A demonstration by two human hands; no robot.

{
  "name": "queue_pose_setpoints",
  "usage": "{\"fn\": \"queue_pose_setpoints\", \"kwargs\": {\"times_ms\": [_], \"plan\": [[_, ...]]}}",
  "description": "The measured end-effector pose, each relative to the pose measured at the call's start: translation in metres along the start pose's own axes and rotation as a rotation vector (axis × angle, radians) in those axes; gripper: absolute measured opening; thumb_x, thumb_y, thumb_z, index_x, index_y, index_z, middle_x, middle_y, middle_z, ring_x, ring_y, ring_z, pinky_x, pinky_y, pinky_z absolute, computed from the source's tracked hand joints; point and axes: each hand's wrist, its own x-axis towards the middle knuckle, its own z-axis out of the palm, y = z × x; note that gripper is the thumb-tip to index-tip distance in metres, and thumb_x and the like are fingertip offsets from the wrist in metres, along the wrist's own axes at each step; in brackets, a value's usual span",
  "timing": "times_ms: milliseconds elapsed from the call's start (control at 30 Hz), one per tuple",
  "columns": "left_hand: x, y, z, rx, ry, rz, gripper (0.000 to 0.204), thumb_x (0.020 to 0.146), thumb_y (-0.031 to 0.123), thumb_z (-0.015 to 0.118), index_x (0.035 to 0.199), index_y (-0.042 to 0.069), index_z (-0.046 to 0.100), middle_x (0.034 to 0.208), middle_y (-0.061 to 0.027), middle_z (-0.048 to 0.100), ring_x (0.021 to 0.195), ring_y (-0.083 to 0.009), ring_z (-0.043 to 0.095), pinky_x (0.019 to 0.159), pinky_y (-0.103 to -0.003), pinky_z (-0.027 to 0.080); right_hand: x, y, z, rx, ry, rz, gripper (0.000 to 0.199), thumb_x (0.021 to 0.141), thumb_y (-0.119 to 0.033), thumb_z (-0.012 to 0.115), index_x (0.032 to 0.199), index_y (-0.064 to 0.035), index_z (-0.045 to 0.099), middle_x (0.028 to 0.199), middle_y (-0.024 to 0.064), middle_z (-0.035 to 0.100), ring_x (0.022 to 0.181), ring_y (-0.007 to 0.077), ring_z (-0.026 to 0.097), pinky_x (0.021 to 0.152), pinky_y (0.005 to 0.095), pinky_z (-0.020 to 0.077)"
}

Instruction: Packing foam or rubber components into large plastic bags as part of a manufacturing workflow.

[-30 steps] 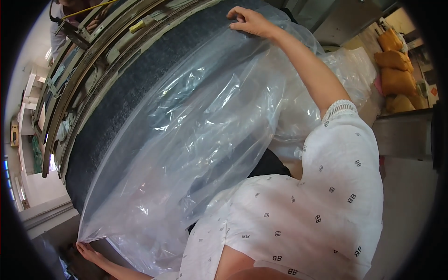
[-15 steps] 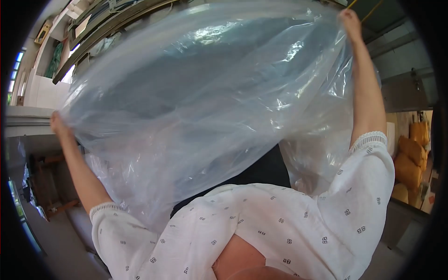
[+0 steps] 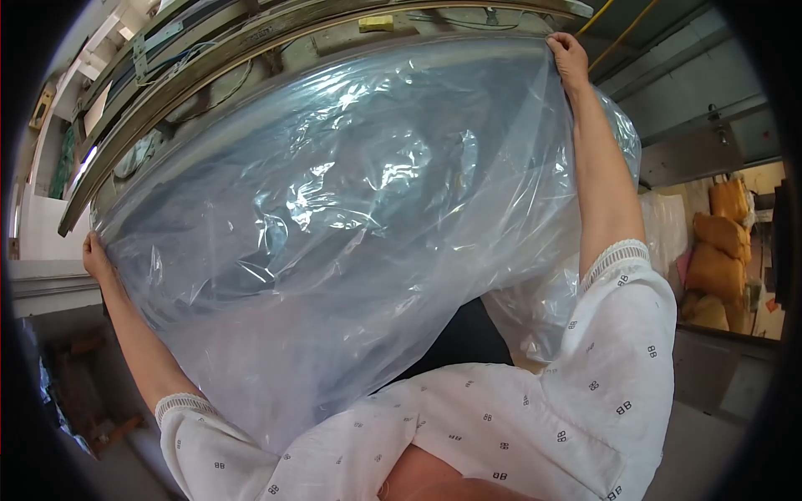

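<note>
A wide, clear plastic sheet point(image 3: 351, 192) is stretched between my two hands, with its far edge pulled nearly straight. My left hand point(image 3: 94, 255) is closed on the sheet's corner at the far left. At the upper right, my right hand point(image 3: 568, 58) pinches the other end of the same edge. From there the plastic hangs down toward me in loose, shiny folds, covering much of my lap. Some of it spills past my right forearm. Whether it is a single layer or a bag I cannot tell.
Just beyond the sheet runs a long machine frame with rails point(image 3: 276, 33), and a small yellow block point(image 3: 375, 24) sits on it. Yellow cords point(image 3: 622, 33) hang at the upper right. Orange-brown sacks point(image 3: 720, 250) are stacked at the far right. A dark stand point(image 3: 83, 367) is at the left.
The sheet's far edge has become tauter and straighter. My right hand has moved left in the view, while my left hand sits slightly lower. More of the machine rail shows beyond the plastic.
</note>
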Motion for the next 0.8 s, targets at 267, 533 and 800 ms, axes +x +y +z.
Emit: {"fn": "queue_pose_setpoints", "kwargs": {"times_ms": [267, 533, 800], "plan": [[0.000, 0.014, 0.006, 0.105, -0.004, 0.015, 0.025, 0.081, 0.025, 0.063, 0.086, 0.000, 0.062, 0.075, -0.0019, 0.057, 0.069, -0.0107, 0.049, 0.065, -0.024, 0.041, 0.004, -0.004, 0.000, -0.234, 0.106, -0.037, 0.034, 0.067, -0.031, 0.068, 0.087, -0.0042, 0.061, 0.091, 0.0100, 0.055, 0.082, 0.0212, 0.054, 0.077, 0.0307, 0.0432], [-0.010, 0.004, 0.028, -0.195, 0.004, -0.205, 0.031, 0.085, 0.022, 0.047, 0.090, -0.004, 0.061, 0.083, -0.0091, 0.060, 0.074, -0.0191, 0.056, 0.070, -0.029, 0.045, 0.003, -0.011, -0.006, -0.310, 0.294, 0.060, 0.040, 0.069, -0.037, 0.063, 0.087, -0.0019, 0.054, 0.104, 0.0210, 0.047, 0.099, 0.0346, 0.047, 0.088, 0.0383, 0.0371], [-0.007, 0.021, 0.018, -0.364, 0.186, -0.313, 0.046, 0.087, 0.029, 0.035, 0.101, -0.013, 0.049, 0.105, -0.0226, 0.054, 0.096, -0.0280, 0.055, 0.083, -0.035, 0.045, 0.004, -0.019, -0.010, -0.205, 0.327, 0.100, 0.054, 0.082, -0.049, 0.043, 0.097, 0.0013, 0.057, 0.114, 0.0257, 0.046, 0.107, 0.0391, 0.043, 0.092, 0.0420, 0.0330]]}}
